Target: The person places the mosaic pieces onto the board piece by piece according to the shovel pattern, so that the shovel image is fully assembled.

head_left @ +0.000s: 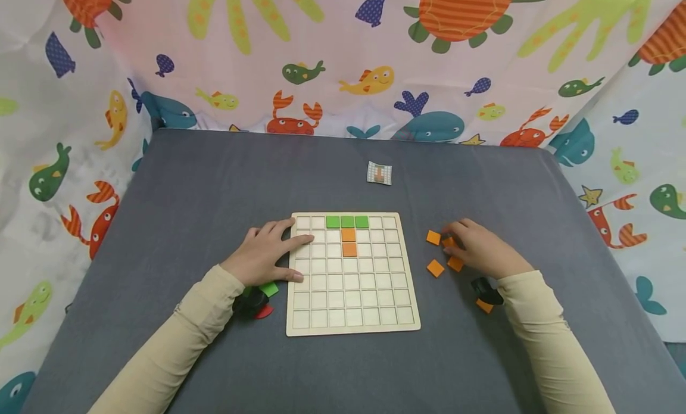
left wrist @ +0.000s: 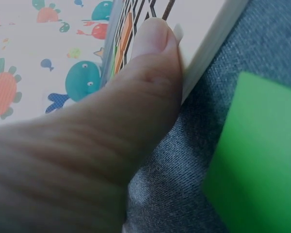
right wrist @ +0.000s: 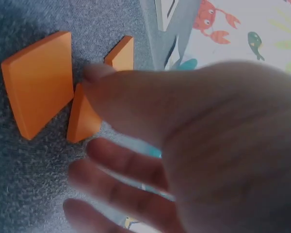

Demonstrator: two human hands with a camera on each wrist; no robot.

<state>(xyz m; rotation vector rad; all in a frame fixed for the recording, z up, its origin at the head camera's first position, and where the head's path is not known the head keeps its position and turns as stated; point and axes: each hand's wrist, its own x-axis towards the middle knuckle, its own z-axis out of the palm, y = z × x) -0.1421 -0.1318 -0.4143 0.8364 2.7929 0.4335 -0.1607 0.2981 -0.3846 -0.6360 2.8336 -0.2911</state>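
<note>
A pale wooden grid board (head_left: 351, 283) lies on the table. In its top row sit three green square tiles (head_left: 347, 222); two orange tiles (head_left: 349, 249) run down beneath the middle one. My left hand (head_left: 259, 256) rests on the board's left edge, fingers spread and thumb on the rim (left wrist: 155, 43). Off to the right, my right hand (head_left: 482, 247) hovers over loose orange tiles (head_left: 435, 268). In the right wrist view its thumb and fingers stand apart, near several orange tiles (right wrist: 41, 87). One tile is partly hidden behind the thumb; no grip on it shows.
A small printed card (head_left: 379, 173) lies beyond the board. Beside my left wrist are a green tile (head_left: 270, 289) and a red piece (head_left: 264, 311), partly covered. Another orange tile (head_left: 485, 305) lies under my right wrist. Patterned cloth (head_left: 343, 62) hangs behind the table.
</note>
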